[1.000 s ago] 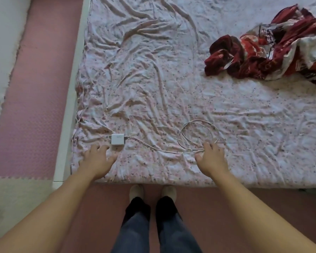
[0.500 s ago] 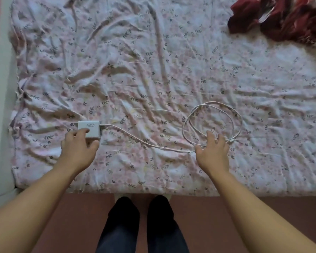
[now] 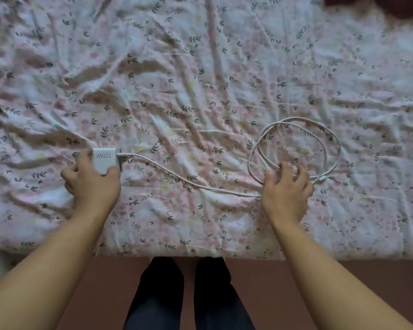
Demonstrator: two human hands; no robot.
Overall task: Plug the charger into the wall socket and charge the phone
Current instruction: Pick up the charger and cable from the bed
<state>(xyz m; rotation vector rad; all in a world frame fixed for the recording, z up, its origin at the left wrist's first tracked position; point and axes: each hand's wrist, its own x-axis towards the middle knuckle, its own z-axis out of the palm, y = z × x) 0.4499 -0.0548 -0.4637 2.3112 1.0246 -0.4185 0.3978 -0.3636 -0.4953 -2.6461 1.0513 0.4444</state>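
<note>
Two bare hands reach forward over the near edge of a bed. The left hand [image 3: 91,184] is closed around a white charger [image 3: 105,160], thumb on its near side and fingers curled over its far left end; the block lies on the sheet [image 3: 200,67] with "120W" printed on its top face, upside down from the wearer's view. The right hand [image 3: 286,194] rests with fingers spread wide over the near side of a coiled white cable [image 3: 296,148]; whether any finger actually pinches the cable cannot be told. The cable leaves the charger's right end, runs in a shallow curve across the sheet toward the right hand, and there winds into a loose loop of about two turns. Its free plug end lies just right of the right hand's fingertips. The sheet is wrinkled, pale pink, with a small leaf and flower print. Below the bed's edge, two dark trouser legs [image 3: 184,296] stand on a reddish-brown floor [image 3: 343,277].
</note>
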